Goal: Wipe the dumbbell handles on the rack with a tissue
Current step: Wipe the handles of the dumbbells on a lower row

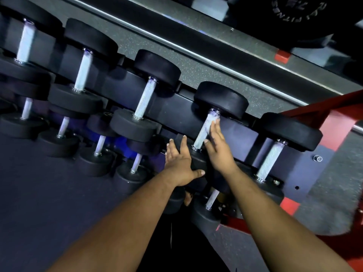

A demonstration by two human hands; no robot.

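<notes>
- A person's right hand [218,146], fingers straight and together, presses what looks like a pale tissue [213,119] along a dumbbell handle [204,132] right of centre in the frame.
- The left hand [179,163], fingers spread, rests flat on that dumbbell's near head at centre.
- Wiping looks under way; which other handles on the rack [176,107] are done cannot be told, including the handle at lower right [272,160].

Dim gym, dark speckled rubber floor [206,61], red steel frame [334,122], weight plate [298,10]
</notes>
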